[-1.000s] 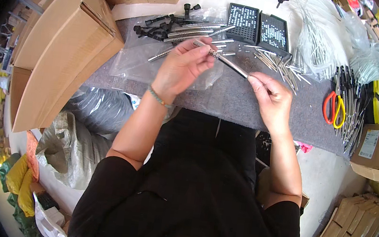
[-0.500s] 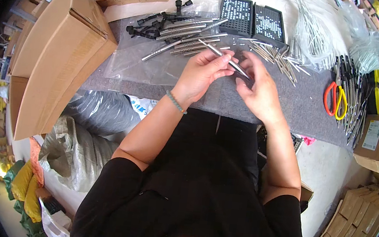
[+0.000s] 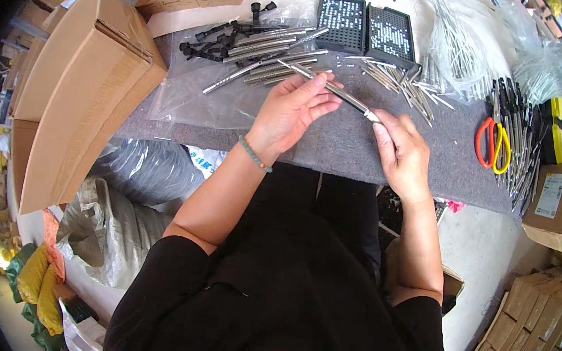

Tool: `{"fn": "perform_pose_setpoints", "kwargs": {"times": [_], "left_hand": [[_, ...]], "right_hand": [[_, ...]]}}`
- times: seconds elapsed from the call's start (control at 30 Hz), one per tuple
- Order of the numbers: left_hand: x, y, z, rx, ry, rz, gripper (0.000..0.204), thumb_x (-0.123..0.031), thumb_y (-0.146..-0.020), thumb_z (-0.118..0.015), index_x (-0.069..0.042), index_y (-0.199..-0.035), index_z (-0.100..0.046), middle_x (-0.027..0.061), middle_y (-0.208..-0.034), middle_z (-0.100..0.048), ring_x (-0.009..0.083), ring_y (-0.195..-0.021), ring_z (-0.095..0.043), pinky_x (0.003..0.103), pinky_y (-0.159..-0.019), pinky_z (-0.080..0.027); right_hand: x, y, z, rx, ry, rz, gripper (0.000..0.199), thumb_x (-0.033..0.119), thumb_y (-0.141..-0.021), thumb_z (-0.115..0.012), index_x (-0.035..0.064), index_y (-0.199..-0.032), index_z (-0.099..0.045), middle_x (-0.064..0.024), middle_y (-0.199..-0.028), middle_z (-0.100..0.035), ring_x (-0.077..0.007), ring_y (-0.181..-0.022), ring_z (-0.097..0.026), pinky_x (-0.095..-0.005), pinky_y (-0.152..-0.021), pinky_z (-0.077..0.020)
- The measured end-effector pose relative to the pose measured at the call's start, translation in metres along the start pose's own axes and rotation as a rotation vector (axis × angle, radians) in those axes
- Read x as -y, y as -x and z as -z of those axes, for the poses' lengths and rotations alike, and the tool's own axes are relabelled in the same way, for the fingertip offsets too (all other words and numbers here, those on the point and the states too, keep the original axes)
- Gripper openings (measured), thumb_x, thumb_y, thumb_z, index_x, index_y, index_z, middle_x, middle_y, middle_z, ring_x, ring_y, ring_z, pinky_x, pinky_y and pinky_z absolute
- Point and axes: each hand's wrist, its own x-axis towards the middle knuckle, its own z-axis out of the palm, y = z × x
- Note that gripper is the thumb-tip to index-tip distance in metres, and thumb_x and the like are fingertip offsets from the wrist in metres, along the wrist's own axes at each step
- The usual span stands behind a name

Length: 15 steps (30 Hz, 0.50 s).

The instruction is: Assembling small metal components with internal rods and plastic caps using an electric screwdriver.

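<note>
Over the table's near edge, my left hand is closed around a slim silver metal tube, which slants down to the right. At the lower end of that tube shows a small white piece. My right hand pinches there with thumb and fingers; what lies between its fingertips is partly hidden. Just beyond my left hand is a pile of silver metal tubes, some with holes along them. Thin metal rods lie scattered beyond my right hand.
Two black gridded trays with small white pieces stand at the back. Black plastic parts lie on clear film at left, beside a tall cardboard box. Red-and-yellow scissors and black-ended rods are at right.
My right hand has moved slightly right and closed at the tube's lower end, where a white piece now shows. My left hand still holds the tube. The whole view has shifted a little.
</note>
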Motion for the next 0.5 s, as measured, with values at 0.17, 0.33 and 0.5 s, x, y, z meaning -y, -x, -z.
{"fn": "perform_pose_setpoints", "kwargs": {"times": [0.17,0.33,0.5], "left_hand": [[0.001,0.007,-0.004,0.012,-0.025,-0.031,0.022,-0.015,-0.091,-0.055,0.001,-0.106,-0.059,0.0151,-0.102,-0.063,0.0202,-0.090,-0.062,0.033,-0.083,-0.052],[0.007,0.010,-0.019,0.109,-0.223,-0.049,0.025,-0.014,-0.093,-0.052,0.002,-0.111,-0.056,0.0171,-0.106,-0.062,0.0205,-0.095,-0.061,0.033,-0.084,-0.051],[-0.015,0.005,-0.014,-0.018,-0.108,-0.237,0.036,-0.024,-0.096,-0.044,0.003,-0.120,-0.047,0.0179,-0.110,-0.060,0.0200,-0.094,-0.061,0.034,-0.084,-0.051]], "right_hand": [[0.012,-0.006,0.000,-0.040,0.086,0.065,0.019,0.018,-0.085,-0.061,0.0094,-0.102,-0.063,-0.0093,-0.083,-0.059,-0.0297,-0.072,-0.060,-0.0366,-0.063,-0.0477],[0.010,-0.002,-0.014,0.022,-0.431,-0.123,0.020,0.021,-0.088,-0.060,0.0041,-0.099,-0.059,-0.0110,-0.078,-0.060,-0.0240,-0.068,-0.059,-0.0310,-0.065,-0.0467],[0.009,0.000,-0.016,-0.003,-0.444,-0.226,0.020,0.020,-0.089,-0.059,0.0020,-0.097,-0.058,-0.0078,-0.075,-0.058,-0.0144,-0.067,-0.054,-0.0278,-0.064,-0.0447]]}}
